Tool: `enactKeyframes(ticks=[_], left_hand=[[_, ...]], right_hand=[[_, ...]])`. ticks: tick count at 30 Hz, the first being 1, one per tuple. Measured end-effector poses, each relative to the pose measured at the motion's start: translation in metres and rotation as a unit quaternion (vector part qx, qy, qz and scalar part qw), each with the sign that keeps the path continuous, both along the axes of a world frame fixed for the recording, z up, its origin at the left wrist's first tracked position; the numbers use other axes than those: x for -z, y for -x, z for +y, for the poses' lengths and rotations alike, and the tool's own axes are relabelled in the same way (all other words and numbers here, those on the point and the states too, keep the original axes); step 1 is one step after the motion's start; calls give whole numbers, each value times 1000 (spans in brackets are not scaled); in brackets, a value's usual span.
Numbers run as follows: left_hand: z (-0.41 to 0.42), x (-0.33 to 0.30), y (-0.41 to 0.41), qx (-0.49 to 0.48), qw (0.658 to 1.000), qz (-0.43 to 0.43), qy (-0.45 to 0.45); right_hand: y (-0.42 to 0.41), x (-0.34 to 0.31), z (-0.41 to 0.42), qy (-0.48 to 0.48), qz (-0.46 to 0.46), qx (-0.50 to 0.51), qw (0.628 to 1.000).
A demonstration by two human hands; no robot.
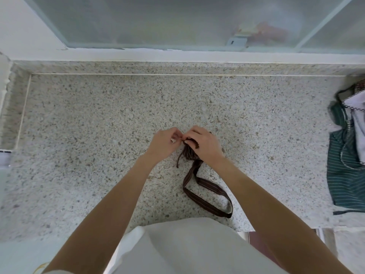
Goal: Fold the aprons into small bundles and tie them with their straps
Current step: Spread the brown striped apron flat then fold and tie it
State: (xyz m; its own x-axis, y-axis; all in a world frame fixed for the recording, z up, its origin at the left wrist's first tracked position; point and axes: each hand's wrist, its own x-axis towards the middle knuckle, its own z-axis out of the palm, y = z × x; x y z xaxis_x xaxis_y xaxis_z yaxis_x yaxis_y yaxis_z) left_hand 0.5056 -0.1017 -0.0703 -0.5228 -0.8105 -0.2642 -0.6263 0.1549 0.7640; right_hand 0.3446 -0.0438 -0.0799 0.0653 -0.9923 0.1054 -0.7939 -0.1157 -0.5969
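Observation:
A small brown striped apron bundle (189, 153) lies on the speckled stone counter (98, 119), mostly covered by my right hand (203, 144), whose curled fingers hold the bundle and its strap. My left hand (165, 142) meets it from the left, pinching something at the top of the bundle; what it pinches is hidden between the fingers. A long brown strap loop (205, 196) trails from the bundle toward me, and a short strap end (179, 160) hangs at the bundle's left.
A heap of green striped and white aprons (347, 155) lies at the counter's right edge. A frosted window (177, 20) and its white sill run along the back. A raised stone rim borders the left side. My white garment fills the bottom.

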Motion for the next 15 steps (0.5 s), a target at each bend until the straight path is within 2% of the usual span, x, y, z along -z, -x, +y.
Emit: enactKeyframes(ticks=[4, 9, 15], left_hand=[[-1, 1, -2, 52, 994, -44, 88], [-4, 8, -12, 118, 980, -118, 107], [-1, 12, -14, 120, 967, -175, 141]], right_hand=[[-4, 3, 5, -32, -36, 36, 998], [-7, 0, 11, -45, -78, 74, 993], [-7, -8, 21, -42, -117, 140, 982]])
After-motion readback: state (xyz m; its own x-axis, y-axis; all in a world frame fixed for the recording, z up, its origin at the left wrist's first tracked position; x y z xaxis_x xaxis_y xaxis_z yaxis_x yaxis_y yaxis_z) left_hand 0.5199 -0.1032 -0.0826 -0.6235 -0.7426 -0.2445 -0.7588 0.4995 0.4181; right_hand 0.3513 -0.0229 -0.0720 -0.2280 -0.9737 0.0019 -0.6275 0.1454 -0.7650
